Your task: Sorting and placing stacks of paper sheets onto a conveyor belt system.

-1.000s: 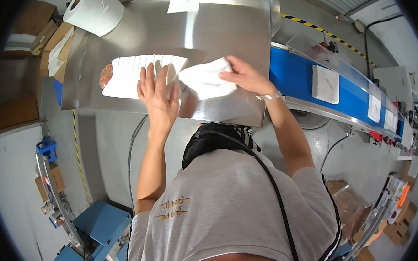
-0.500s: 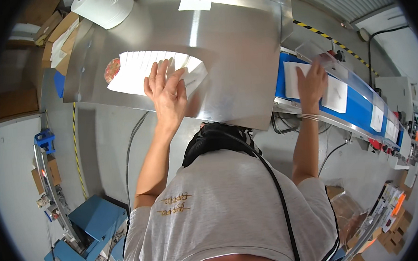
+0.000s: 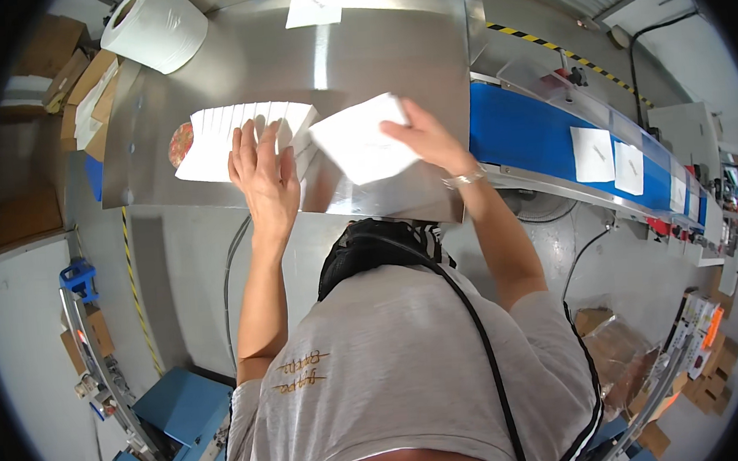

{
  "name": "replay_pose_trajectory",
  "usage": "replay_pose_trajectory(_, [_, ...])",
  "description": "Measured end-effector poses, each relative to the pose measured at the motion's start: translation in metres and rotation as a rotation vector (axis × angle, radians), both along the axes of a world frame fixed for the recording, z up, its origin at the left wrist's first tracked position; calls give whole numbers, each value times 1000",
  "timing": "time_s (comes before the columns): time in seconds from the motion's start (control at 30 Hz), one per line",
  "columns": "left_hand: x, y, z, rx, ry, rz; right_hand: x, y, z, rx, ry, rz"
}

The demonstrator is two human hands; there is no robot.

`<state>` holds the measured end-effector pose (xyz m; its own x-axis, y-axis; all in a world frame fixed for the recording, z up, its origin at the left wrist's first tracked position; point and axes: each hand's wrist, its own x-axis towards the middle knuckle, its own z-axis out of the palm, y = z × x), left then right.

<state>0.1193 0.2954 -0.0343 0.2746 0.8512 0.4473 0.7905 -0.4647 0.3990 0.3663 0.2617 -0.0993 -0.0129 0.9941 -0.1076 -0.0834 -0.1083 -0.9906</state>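
Note:
A fanned row of flat white packets [image 3: 216, 143] lies overlapped on the metal table [image 3: 399, 38]. My left hand [image 3: 266, 182] rests on the right part of this row, its fingers stretched out over the packets. Just to the right, my right hand [image 3: 433, 140] pinches a flat white packet [image 3: 359, 145] by its right edge, above the table and close to the row's end. Whether it is one packet or more than one, I cannot tell. A round, red-patterned object [image 3: 180, 146] touches the row's left end.
A blue conveyor belt [image 3: 519, 128] with several white packets [image 3: 592, 154] runs along the right under a clear guard. A large white roll [image 3: 162, 32] stands at the table's far left corner, near a white sheet [image 3: 315, 7]. Cardboard boxes [image 3: 81, 87] are stacked beyond the left edge.
My right hand has moved left from the conveyor to the table, bringing a white packet along. My left hand stays on the row. The view has shifted slightly.

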Motion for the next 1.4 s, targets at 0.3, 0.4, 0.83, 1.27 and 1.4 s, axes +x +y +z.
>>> replay_pose_trajectory(0.3, [-2,3,-11,67,-54,-65,160,-88,-6,-372,-1025,-759])
replay_pose_trajectory(0.4, [-1,0,-9,47,-56,-54,138,-78,-5,-139,-1886,-948])
replay_pose_trajectory(0.83, [-11,11,-3,71,82,-121,-20,29,34,139,-443,255])
replay_pose_trajectory(1.27, [-16,13,-13,96,-31,-122,211,-113,-55,-285,-1429,-910])
replay_pose_trajectory(1.4, [-5,4,-9,57,-21,-84,133,-62,6,104,-1255,-591])
